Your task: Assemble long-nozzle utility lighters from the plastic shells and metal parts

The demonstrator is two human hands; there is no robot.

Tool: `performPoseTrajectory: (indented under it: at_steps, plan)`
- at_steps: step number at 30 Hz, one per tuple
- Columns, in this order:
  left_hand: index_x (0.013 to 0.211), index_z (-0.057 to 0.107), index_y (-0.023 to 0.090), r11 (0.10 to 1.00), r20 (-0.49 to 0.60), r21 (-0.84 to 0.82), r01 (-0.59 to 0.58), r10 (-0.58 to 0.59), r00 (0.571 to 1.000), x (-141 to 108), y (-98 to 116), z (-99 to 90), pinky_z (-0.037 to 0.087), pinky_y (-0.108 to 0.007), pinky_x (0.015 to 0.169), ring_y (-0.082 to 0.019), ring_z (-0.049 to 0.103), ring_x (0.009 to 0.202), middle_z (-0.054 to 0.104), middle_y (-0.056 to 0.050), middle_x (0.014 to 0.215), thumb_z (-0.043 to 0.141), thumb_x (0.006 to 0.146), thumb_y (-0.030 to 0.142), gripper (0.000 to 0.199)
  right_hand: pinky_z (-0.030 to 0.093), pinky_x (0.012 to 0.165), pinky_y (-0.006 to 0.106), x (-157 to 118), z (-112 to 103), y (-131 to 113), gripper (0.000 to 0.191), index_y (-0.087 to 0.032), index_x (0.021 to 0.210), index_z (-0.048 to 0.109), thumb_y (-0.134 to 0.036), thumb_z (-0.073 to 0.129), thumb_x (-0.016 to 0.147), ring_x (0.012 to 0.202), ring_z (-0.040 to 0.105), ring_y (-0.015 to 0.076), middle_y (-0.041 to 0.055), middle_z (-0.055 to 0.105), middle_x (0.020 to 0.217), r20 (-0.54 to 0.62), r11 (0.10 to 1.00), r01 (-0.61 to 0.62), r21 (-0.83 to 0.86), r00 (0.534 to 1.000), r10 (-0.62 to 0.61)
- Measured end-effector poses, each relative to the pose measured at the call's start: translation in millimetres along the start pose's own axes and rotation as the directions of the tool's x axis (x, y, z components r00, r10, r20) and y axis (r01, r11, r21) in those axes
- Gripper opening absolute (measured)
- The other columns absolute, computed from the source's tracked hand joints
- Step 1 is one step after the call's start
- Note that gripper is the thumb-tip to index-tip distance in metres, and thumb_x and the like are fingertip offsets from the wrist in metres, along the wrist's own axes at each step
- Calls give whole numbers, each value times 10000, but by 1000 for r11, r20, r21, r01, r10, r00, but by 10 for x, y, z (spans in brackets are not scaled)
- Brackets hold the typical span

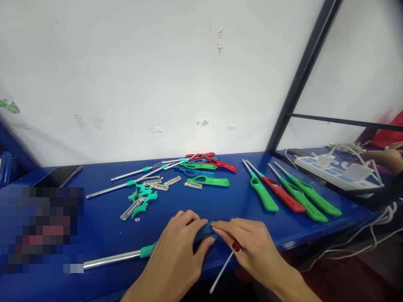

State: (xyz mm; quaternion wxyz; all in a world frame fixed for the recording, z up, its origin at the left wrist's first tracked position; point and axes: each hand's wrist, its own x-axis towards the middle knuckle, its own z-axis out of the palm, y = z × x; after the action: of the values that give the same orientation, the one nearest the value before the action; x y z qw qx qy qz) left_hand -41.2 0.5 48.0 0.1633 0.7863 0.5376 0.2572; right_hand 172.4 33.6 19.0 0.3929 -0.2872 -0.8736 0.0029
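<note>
My left hand [178,249] is closed round a long-necked lighter [207,230] with a blue handle. Its metal tube and teal collar stick out to the left, low over the blue table. Fingers of my right hand [258,247] press on the handle's right end. That same hand also grips a screwdriver [225,266], whose pale shaft slants down to the left from a red part; most of its handle is hidden. Beyond my hands lie loose teal triggers [146,193], clear fuel tanks [131,208], metal lighter tubes [111,191] and green, blue and red handle shells [211,181].
Several whole lighters [285,195], green and red, lie side by side at the right. Past the black frame [304,71] sit a white power strip [338,174], cables and another person's arm [382,161]. A phone [58,176] lies at left, near a pixelated patch.
</note>
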Motion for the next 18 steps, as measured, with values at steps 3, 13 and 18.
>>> performPoseTrajectory:
  at_steps: [3,13,18]
  plan:
    - [1150,748,254,1000,4,7,-2,2,1000,-1,-16,-1,503,-572,1035,-269,646,1024,684,-47,1102,587,1032,283,202,427,591,292,0,-18,-12,182,-180,1193,714,-144,581,1074,604,613,159,16,734,776,-6,999,27,-24,1000,-27]
    - [1248,716,265,998,-36,50,-31,33,999,-49,-69,66,513,-602,1042,-289,647,1054,684,-58,1138,545,1049,310,266,396,542,284,-34,-2,-36,158,-155,1142,759,-146,625,1058,525,499,129,-19,622,662,-74,998,31,-48,997,-34]
    - [1267,717,252,998,-53,68,-17,21,998,-50,-79,74,516,-640,1041,-324,650,1099,695,-79,1152,550,1038,314,290,386,529,283,-46,-2,-40,166,-162,1138,771,-131,636,1047,513,495,122,-32,593,641,-79,998,32,-47,996,-35]
